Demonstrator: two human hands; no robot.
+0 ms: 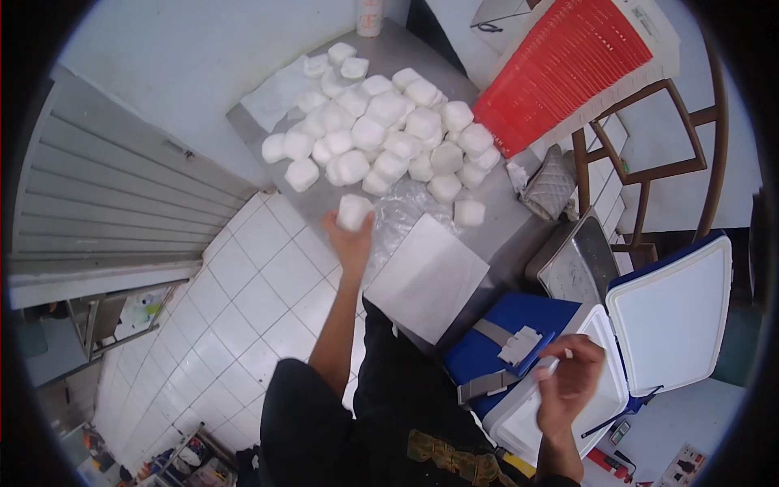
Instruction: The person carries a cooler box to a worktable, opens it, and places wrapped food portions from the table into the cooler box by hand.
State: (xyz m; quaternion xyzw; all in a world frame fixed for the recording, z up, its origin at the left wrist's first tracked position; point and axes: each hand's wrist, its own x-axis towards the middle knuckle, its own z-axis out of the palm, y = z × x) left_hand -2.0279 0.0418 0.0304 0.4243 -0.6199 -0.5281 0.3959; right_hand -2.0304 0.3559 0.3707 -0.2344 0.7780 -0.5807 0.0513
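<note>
My left hand (350,246) is closed around a white, rounded, bun-like piece (354,212), held at the near edge of the metal table (511,213). A large heap of the same white pieces (388,114) covers the far part of the table, and a single piece (469,213) lies apart from it. Above the open blue-and-white cooler box (507,325), my right hand (572,385) has its fingers curved and apart, with no piece visible in it. A white paper sheet (428,276) lies between my hands, partly over clear plastic film (410,213).
The raised cooler lid (669,316) leans to the right. A metal tray (580,260) and a quilted grey mitt (548,185) lie behind the cooler. A stack of red printed sheets (560,73) stands at the back right beside a wooden chair (665,134). White floor tiles (235,300) are at left.
</note>
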